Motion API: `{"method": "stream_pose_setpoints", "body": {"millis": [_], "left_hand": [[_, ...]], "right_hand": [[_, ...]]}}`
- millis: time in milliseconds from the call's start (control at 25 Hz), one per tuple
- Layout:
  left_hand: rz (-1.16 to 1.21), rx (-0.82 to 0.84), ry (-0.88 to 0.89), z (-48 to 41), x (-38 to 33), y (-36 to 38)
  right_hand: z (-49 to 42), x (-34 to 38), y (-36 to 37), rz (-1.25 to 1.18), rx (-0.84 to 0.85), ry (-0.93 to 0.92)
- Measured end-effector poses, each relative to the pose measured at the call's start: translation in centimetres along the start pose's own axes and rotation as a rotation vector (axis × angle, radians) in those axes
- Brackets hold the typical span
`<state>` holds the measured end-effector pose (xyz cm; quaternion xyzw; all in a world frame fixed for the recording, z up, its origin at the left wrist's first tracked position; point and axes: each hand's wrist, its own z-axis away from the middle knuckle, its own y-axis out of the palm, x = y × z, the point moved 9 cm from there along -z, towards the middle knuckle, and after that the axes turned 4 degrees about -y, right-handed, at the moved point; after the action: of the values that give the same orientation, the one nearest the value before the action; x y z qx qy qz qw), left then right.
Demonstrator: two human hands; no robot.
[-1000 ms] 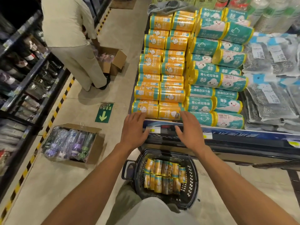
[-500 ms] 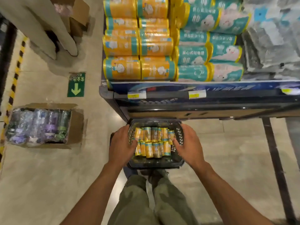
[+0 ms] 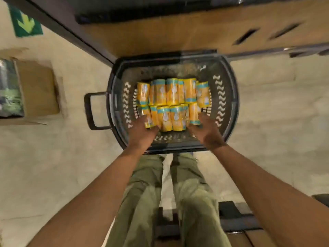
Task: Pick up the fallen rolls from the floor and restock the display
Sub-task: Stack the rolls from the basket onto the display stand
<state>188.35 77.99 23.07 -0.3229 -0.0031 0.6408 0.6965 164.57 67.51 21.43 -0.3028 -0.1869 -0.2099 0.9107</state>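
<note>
A green sign [image 3: 26, 24] bearing a pale arrow is fixed flat on the beige floor [image 3: 276, 113] at the upper left. Nearer, at the left edge, an open cardboard box [image 3: 37, 90] is set on the floor, with film-wrapped goods [image 3: 8, 90] packed inside; their kind is lost to blur. A dark low frame [image 3: 236, 220] is seen at the bottom.

Both bare forearms [image 3: 99, 189] stretch down and away, side by side. The left hand [image 3: 142, 133] and right hand [image 3: 204, 131] point far, backs up; their blurred fingers leave the grip unclear.
</note>
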Motion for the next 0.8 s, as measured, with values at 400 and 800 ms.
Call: {"method": "stream_pose_setpoints", "body": {"millis": [400, 800], "left_hand": [[0.061, 0.066, -0.223, -16.7, 8.4, 13.6], [0.259, 0.064, -0.27, -11.0, 6.1, 9.5]], "right_hand": [[-16.4, -9.3, 11.7, -0.055, 0.092, 0.098], [-10.6, -7.2, 7.5, -0.186, 0.065, 0.184]]}}
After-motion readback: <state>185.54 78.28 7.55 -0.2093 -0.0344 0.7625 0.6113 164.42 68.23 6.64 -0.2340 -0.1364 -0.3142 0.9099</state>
